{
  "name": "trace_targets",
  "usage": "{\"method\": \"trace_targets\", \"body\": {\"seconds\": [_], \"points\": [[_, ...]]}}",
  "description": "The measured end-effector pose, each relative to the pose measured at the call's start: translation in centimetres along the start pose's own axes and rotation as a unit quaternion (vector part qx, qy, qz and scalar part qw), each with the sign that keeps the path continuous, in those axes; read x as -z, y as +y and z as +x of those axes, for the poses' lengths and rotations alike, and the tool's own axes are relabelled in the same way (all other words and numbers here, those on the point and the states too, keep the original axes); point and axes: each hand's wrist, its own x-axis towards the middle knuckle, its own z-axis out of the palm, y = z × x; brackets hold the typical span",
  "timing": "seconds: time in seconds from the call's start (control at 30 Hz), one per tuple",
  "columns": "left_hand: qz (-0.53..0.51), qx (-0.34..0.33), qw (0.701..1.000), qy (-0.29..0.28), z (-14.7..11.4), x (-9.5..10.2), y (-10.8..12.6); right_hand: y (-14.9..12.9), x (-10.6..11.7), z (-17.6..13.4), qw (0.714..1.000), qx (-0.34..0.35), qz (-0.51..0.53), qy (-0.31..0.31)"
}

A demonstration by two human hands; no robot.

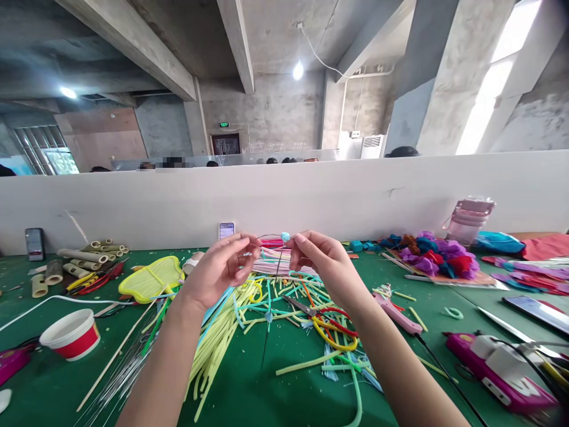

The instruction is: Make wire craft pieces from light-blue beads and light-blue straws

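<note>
Both my hands are raised over the middle of the table, with a thin dark wire (280, 261) between them. My left hand (216, 270) is closed in a pinch at the wire's left end. With thumb and forefinger, my right hand (322, 258) pinches the wire close beside a small light-blue piece (285, 236). From that piece the wire hangs down, with another small bluish bit (268, 317) showing lower along its line. Pale yellow-green strips (217, 350) lie below my hands. Scissors (335, 329) with red and yellow handles rest among the cuttings.
A paper cup (73, 338), loose metal wires (120, 379) and a yellow mesh shape (153, 279) lie left. At right are a pink glue gun (398, 311), a magenta power strip (498, 370) and colourful petals (438, 255). A white partition (178, 201) stands behind.
</note>
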Motion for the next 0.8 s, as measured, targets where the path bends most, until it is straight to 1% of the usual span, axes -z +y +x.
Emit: {"method": "trace_targets", "body": {"seconds": [0.1,0.23,0.33,0.47,0.57,0.8], "points": [[0.029,0.014,0.999,-0.011,-0.2,-0.3,0.04,0.0,-0.19,-0.09,1.0,-0.008,0.011,-0.001],[0.047,0.006,0.999,0.001,-0.29,-0.67,0.01,-0.1,-0.41,-0.21,1.0,-0.015,0.016,0.003],[0.054,0.021,0.998,0.009,-0.21,-0.58,0.05,-0.19,-0.43,-0.28,1.0,-0.011,0.019,0.002],[0.062,0.03,0.998,0.002,-0.1,-0.29,0.05,-0.27,-0.4,-0.28,1.0,-0.003,0.014,0.003],[0.072,0.027,0.997,-0.003,-0.05,-0.18,-0.03,-0.3,-0.4,-0.24,1.0,-0.002,0.009,0.008],[0.099,0.01,0.995,0.006,-0.11,0.04,0.15,-0.29,-0.23,-0.16,1.0,-0.015,-0.016,0.006]]}}
